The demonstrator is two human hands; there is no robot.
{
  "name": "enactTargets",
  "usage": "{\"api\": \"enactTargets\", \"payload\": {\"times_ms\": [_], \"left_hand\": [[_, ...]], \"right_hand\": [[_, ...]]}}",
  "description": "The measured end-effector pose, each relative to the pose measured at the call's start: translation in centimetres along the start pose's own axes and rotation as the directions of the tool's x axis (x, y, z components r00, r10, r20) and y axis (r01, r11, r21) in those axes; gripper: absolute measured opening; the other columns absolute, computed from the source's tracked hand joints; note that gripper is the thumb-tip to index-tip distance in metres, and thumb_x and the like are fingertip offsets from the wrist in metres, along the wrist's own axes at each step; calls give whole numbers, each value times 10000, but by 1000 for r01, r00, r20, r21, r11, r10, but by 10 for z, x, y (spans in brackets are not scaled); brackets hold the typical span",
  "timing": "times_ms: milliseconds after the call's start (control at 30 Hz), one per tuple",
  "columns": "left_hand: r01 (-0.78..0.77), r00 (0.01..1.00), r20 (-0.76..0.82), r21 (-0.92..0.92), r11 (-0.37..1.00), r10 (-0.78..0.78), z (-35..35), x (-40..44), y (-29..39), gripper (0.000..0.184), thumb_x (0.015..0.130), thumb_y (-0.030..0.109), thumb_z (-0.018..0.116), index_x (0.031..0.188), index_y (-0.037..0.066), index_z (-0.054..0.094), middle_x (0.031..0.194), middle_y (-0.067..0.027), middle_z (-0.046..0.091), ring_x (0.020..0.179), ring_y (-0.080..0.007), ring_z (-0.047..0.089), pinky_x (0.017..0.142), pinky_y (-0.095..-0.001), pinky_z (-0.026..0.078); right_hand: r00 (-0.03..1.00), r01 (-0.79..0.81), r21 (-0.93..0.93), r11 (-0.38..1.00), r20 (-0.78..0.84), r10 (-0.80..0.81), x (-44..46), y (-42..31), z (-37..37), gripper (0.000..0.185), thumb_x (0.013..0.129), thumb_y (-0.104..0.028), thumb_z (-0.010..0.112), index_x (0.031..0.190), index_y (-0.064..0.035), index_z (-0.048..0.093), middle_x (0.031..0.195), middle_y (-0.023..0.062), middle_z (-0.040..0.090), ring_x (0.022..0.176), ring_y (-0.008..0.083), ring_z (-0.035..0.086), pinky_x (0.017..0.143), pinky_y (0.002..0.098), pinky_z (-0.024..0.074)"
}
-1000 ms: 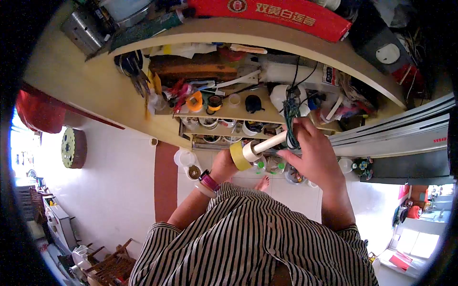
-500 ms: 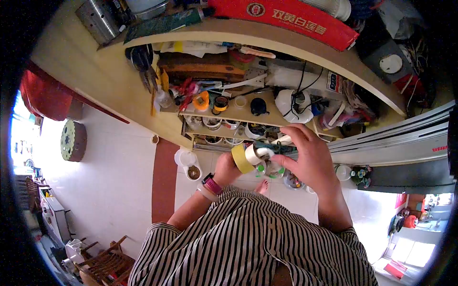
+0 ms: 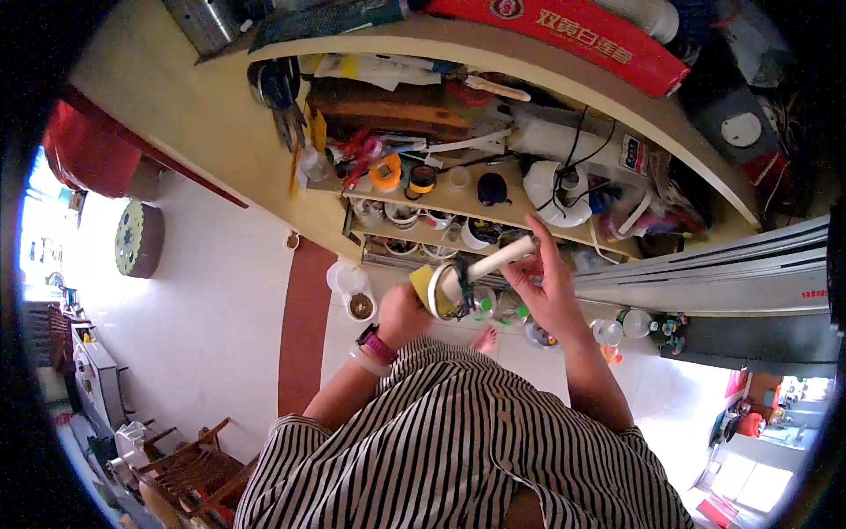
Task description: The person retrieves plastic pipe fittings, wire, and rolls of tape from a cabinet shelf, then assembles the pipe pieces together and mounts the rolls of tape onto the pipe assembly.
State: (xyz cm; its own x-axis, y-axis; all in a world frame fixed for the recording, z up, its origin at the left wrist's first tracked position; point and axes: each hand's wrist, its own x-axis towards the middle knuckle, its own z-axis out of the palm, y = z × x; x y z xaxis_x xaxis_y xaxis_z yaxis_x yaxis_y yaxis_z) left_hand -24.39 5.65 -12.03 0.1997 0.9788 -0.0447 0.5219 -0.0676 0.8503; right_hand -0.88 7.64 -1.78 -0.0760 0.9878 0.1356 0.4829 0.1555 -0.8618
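My left hand (image 3: 406, 315) is wrapped round a pale stick, whose lower end passes through a yellow tape roll (image 3: 429, 292) and a white ring (image 3: 435, 287). A dark green coil of cord (image 3: 462, 288) hangs round the stick just beyond the ring. The stick's bare upper part (image 3: 504, 257) points up and right, its tip beside my right hand (image 3: 548, 287). The fingers of my right hand are spread near that tip; whether they touch it is unclear. A white roll with black cord (image 3: 557, 192) lies on the shelf above.
An open cabinet shelf (image 3: 502, 212) holds an orange tape roll (image 3: 385, 173), a black tape measure (image 3: 493, 188) and tools. Above it lies a red box (image 3: 582, 40). Clear bottles (image 3: 511, 309) and a bowl (image 3: 360, 306) stand on the floor. A wooden chair (image 3: 198, 467) is lower left.
The green cord has moved from my right hand down the stick to the tape rolls. My right hand has opened near the stick's tip. The view has shifted slightly.
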Motion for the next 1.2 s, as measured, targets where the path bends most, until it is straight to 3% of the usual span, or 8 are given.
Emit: {"api": "enactTargets", "payload": {"times_ms": [133,200,433,500,600,1000,1067,1200], "left_hand": [[79,969,-233,-45,996,-87,2,-23,-59,315,687,269,814,889,59,695,723,-166,670,703,-369,667,585,-414,516],[131,964,-223,-63,989,-142,-8,-39,-82,397,696,192,834,1020,32,670,859,-136,713,804,-229,708,676,-353,530],[296,884,-337,-134,946,-324,-54,-75,-64,292,788,158,769,1025,23,666,893,-90,718,825,-163,684,712,-316,528],[322,865,-358,-142,936,-352,-58,-87,-77,280,802,139,760,1036,21,661,878,-51,705,814,-110,645,718,-295,523],[342,820,-435,-149,928,-372,-63,-97,-87,278,746,147,769,978,25,675,818,-146,705,800,-276,712,652,-341,522],[321,850,-356,-237,917,-389,-76,-98,-111,229,798,69,752,1002,13,663,874,-8,676,777,-78,603,677,-259,511],[348,841,-369,-192,918,-396,-73,-86,-110,318,760,125,766,1033,18,643,919,-154,709,870,-257,709,715,-341,532],[226,884,-360,-233,946,-299,-72,-62,-93,316,746,122,762,1027,30,650,896,-145,707,840,-265,707,697,-350,530]], "right_hand": [[999,-36,232,972,-21,42,9,69,27,349,910,-165,674,1229,-63,578,907,72,662,765,143,648,680,288,529],[997,-70,106,992,46,66,19,84,36,245,912,-158,661,1128,-48,626,862,91,684,755,156,668,689,298,535],[980,16,-309,951,191,46,92,71,99,377,825,-208,716,1159,-62,616,1013,178,668,903,324,670,809,391,541],[925,343,-499,796,32,-379,115,81,125,464,764,-200,748,1201,-116,616,1055,122,601,970,296,627,799,404,527],[948,281,-570,772,39,-316,135,69,145,449,770,-214,737,1196,-125,628,1162,132,553,1095,300,571,847,438,502],[978,197,-409,891,21,-207,161,102,125,312,816,-273,722,1012,-39,658,1078,120,607,930,302,644,782,387,545],[987,159,-459,874,80,-137,160,94,130,310,814,-255,719,1023,-34,658,1089,124,604,955,305,636,796,398,542],[977,159,-606,780,210,-37,159,90,136,315,808,-209,709,1056,-23,657,1122,131,593,1005,314,617,833,429,531]]}}
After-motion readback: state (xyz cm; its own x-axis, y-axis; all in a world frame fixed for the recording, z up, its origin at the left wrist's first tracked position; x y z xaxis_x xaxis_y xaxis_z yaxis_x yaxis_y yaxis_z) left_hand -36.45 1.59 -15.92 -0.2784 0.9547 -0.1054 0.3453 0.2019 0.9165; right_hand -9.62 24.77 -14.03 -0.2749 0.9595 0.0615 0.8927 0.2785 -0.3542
